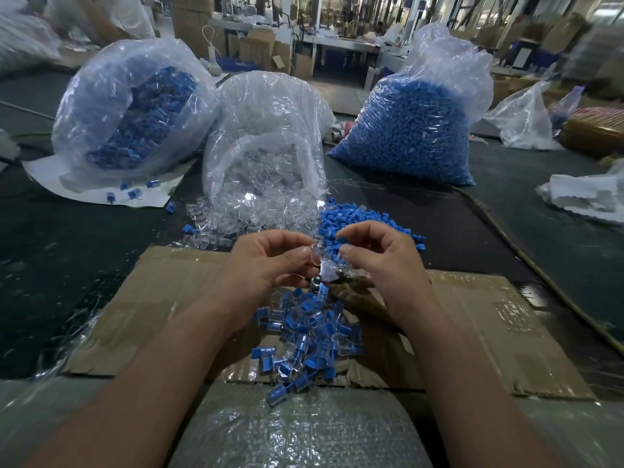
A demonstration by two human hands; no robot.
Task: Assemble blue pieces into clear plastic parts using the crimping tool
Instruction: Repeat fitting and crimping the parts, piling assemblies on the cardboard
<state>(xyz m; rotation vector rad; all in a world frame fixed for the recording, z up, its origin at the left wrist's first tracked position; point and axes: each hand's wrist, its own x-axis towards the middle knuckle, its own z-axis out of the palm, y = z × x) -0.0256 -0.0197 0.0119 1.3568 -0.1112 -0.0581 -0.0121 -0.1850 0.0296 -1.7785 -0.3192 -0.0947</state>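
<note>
Risk: clear part (312,254), pinched in left hand (266,265) just above crimping tool (332,274), slips askew, jamming crimp. Right hand (383,265) fingers curled close; whether holding anything, cannot tell.

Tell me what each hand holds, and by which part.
The left hand pinches a clear plastic part by its left end. The right hand curls above the crimping tool; whether it holds anything cannot be told.
</note>
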